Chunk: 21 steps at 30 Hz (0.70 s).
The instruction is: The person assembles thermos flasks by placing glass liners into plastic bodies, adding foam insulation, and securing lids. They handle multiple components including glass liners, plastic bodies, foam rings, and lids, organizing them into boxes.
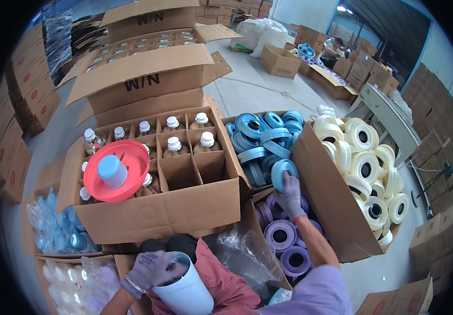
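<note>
My gloved left hand [154,272] grips the rim of a light blue plastic jug-like container [187,295], which lies tilted across my lap with its mouth upward. Some fingertips are inside the mouth, where something is too dark to make out. My right hand [290,198], also gloved, reaches out with its fingers closed on a blue plastic ring-shaped lid [282,172]. It is at the near edge of a box of blue ring-shaped lids [275,135], and just beyond a box of purple ring-shaped lids [280,234].
A divided carton [158,210] holds white-capped clear bottles. On it rest a red dish [112,193] and a light blue cup [112,171]. Cream lids [366,164] fill a carton at right; bagged blue cups [61,223] and white-and-purple parts [76,281] sit at left.
</note>
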Motion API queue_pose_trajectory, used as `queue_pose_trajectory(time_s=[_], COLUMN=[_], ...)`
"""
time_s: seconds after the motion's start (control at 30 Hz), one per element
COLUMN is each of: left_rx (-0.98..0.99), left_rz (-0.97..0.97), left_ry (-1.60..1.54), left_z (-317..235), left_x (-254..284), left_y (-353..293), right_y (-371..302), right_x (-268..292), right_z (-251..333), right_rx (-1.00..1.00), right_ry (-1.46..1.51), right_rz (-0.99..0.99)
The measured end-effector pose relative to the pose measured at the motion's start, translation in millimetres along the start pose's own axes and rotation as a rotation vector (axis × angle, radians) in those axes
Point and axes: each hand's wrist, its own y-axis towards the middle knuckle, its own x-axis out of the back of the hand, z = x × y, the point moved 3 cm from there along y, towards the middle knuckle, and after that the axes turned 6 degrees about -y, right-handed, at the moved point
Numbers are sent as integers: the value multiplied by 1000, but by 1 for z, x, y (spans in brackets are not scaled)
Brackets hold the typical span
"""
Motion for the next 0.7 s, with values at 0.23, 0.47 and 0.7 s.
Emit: queue_pose_trajectory(time_s=[0.23,0.47,0.7], left_rx=[-156,-142,-121], left_rz=[9,-558,-1034], left_ry=[-1596,-1399,-1118], left_z=[-39,-15,-4], left_x=[29,47,53], left_y=[44,-6,-43], right_y=[-8,19,9], right_x=[99,142,144], right_z=[189,297,343], right_rx=[-352,860,725], right_ry=[1813,275,522], right_rz=[298,-358,-105])
